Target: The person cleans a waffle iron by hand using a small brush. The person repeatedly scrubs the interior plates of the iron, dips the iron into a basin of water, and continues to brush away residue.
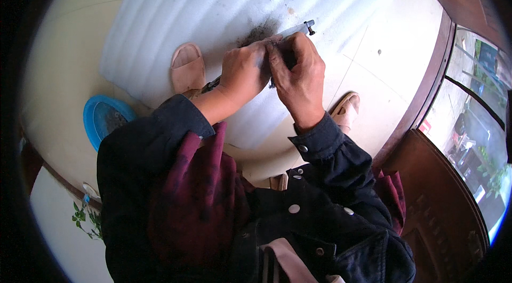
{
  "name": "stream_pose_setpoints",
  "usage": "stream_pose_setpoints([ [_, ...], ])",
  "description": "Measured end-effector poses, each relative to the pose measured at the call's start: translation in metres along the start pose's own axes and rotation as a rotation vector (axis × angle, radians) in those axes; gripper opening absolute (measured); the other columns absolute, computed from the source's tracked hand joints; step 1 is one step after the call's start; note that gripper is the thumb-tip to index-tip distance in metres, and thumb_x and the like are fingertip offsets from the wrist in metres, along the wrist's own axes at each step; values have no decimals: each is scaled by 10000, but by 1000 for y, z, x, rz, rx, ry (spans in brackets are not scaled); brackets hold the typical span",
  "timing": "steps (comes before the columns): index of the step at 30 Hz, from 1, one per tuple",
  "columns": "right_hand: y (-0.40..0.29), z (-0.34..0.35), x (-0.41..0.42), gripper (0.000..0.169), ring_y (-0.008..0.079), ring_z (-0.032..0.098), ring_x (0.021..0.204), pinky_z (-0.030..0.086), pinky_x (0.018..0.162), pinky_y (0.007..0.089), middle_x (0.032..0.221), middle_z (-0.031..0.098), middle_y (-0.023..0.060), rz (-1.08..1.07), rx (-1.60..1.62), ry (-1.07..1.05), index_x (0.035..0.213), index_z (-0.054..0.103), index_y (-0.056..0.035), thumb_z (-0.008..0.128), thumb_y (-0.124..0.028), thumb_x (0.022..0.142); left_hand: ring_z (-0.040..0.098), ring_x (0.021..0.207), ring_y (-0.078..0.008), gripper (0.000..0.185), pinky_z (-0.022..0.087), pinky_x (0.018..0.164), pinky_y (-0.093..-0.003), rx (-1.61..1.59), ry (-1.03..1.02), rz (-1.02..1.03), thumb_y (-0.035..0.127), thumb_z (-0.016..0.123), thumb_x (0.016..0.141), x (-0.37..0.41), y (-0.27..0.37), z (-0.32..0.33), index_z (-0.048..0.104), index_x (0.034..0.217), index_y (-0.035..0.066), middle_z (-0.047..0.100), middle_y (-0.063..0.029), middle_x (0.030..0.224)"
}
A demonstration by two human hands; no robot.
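Note:
My left hand (246, 67) and my right hand (300, 69) meet in front of me, with dark smudges on the fingers. Past the right fingers sticks out a flat grey metal piece (296, 30) with a bolt (311, 30) at its end. Dark material shows between the hands and just under the right thumb; both hands seem closed on the object, most of which is hidden. A dark, long part (211, 84) shows beside my left wrist; whether it belongs to the same object cannot be told. Below lies a white foam sheet (180, 7) with a black powdery patch (262, 31).
A blue plastic basin (91, 123) with dark contents stands on the tiled floor at left. My slippered feet are on either side of the hands, one slipper (188, 69) on the foam. A brown wooden door with glass (444, 187) is at right, a leafy plant (90, 219) at lower left.

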State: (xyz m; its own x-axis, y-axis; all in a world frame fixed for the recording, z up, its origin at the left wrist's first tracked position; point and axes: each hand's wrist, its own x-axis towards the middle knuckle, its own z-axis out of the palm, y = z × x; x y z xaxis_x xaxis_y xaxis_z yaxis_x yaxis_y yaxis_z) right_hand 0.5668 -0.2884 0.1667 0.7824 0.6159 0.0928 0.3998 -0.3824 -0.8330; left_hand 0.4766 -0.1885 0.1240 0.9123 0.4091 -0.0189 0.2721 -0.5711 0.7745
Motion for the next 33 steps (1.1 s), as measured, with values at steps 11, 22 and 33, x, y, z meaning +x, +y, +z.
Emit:
stream_pose_setpoints([
  [11,17,-11,3,203,351,588,662,480,621,380,721,550,216,133,61,-92,802,514,18,685,-88,827,667,811,-376,379,534,690,-476,-8,48,48,114,644,798,-5,-2,6,624,1175,89,694,-160,954],
  [22,17,-14,25,238,415,544,628,464,592,415,683,537,239,201,70,-36,775,504,31,682,-118,826,662,793,-390,392,531,700,-478,-45,50,-7,145,675,807,6,1,5,617,1191,86,689,-180,919],
  [33,32,-13,39,206,362,571,602,472,585,400,684,577,222,403,159,59,804,539,31,670,-123,840,653,890,-404,358,532,742,-458,-71,4,-48,86,629,827,7,12,-1,629,1186,86,681,-196,1002],
])
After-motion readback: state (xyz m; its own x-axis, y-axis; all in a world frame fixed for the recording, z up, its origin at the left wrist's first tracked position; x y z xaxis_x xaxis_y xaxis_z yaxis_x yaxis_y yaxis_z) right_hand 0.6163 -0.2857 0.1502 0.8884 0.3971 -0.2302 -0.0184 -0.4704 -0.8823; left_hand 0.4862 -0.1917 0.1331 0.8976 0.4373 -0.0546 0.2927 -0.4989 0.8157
